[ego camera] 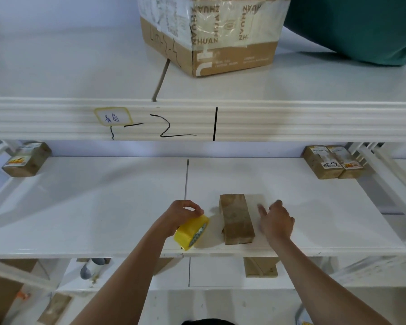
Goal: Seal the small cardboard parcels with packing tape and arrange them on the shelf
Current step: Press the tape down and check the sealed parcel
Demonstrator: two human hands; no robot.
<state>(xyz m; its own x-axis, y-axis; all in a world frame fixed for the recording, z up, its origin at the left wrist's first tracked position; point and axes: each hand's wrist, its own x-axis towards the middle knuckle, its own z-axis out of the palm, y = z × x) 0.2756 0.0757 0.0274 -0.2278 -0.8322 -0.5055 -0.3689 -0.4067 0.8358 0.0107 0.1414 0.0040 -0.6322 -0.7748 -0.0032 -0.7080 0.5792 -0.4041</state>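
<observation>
A small brown cardboard parcel (236,219) lies lengthwise on the white middle shelf (92,207), near its front edge. My left hand (181,214) grips a yellow roll of packing tape (191,232) from above, just left of the parcel; the roll stands tilted on the shelf. My right hand (275,220) hovers just right of the parcel with fingers loosely spread, holding nothing and apart from the box.
One labelled parcel (26,159) sits at the shelf's back left, two more (333,161) at the back right. The upper shelf carries a large taped carton (211,34) and a green bag (361,26). Below are more boxes (260,267).
</observation>
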